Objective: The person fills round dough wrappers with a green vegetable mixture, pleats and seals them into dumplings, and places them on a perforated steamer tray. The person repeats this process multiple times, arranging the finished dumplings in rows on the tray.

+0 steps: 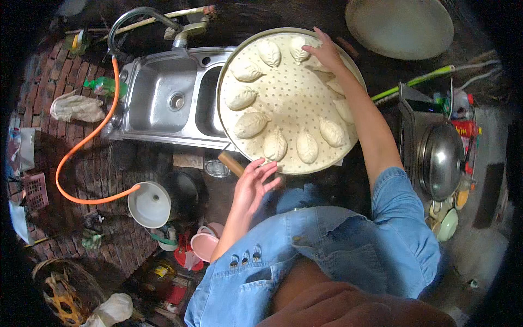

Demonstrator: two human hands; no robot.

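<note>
A round perforated steamer tray [286, 96] lies before me, partly over the sink. Several raw, leaf-pleated dough buns form a ring around its inner edge. My right hand [325, 53] reaches over the tray's far rim, fingers apart, its thumb at the side of one pleated bun [299, 50]. Whether the thumb presses on it, I cannot tell. My right forearm partly hides the buns along the right side. My left hand [255, 184] is open at the near rim, fingers spread, just below another bun [275, 146]. It holds nothing.
Left of the tray is a stainless steel double sink [161, 98] with a curved faucet [141, 16]. An orange hose [88, 141] runs into a white bucket [149, 204]. A wooden rod [231, 164] sticks out by the tray. A lidded metal pan [441, 161] stands at right.
</note>
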